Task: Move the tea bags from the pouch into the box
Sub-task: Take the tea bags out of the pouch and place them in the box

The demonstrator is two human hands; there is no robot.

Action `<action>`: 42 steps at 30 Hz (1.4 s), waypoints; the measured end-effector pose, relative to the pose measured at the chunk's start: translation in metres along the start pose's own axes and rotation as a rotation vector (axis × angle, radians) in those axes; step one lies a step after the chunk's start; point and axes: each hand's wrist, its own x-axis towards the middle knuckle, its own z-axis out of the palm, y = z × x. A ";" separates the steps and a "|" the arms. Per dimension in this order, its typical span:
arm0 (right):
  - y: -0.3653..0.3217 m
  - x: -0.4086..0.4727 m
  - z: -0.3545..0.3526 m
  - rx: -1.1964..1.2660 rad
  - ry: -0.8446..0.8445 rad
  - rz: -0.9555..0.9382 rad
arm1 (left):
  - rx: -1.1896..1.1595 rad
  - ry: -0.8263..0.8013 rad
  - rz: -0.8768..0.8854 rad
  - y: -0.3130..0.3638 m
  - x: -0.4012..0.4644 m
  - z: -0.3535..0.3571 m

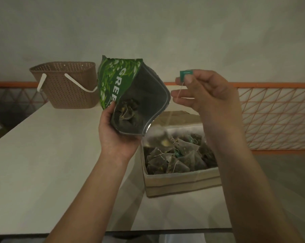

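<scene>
My left hand grips the open pouch; my right hand's fingers pinch a tag, its tea bag dangling over the box. Next, I lower and release.

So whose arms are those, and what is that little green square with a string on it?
There is only one picture, and it comes from a camera worn on a person's head, looking down, so you see that person's own arms. The left hand grips an open green pouch with tea bags still inside. The right hand pinches a small green tag in its fingers. A thin string runs down from the tag to a blurry tea bag, which hangs just above a cardboard box already holding many tea bags. The box sits on a white table. A brown basket with a white handle stands at the back of the table, near the wall.
</scene>
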 end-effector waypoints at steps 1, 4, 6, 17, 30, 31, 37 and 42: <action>-0.001 0.001 -0.001 0.009 -0.007 0.010 | -0.009 0.000 -0.002 0.000 0.001 0.000; 0.004 0.002 -0.006 -0.023 -0.032 0.049 | -0.013 -0.003 0.000 -0.002 0.002 0.000; 0.009 -0.001 -0.011 -0.043 -0.049 0.087 | -0.010 -0.010 -0.001 -0.002 0.003 -0.001; 0.050 -0.015 -0.036 -0.608 -0.110 0.210 | -0.026 -0.012 -0.007 -0.002 0.003 -0.001; 0.065 -0.022 -0.045 -1.167 -0.529 0.495 | -0.009 -0.015 -0.009 -0.006 0.001 0.003; 0.064 -0.022 -0.048 -1.139 -0.519 0.481 | -0.008 -0.017 -0.007 -0.006 0.001 0.003; 0.050 -0.027 -0.061 -1.115 -0.616 0.446 | -0.004 -0.035 -0.008 -0.008 0.000 0.003; 0.057 -0.022 -0.067 -1.096 -0.605 0.528 | -0.015 -0.058 -0.029 -0.014 0.000 0.005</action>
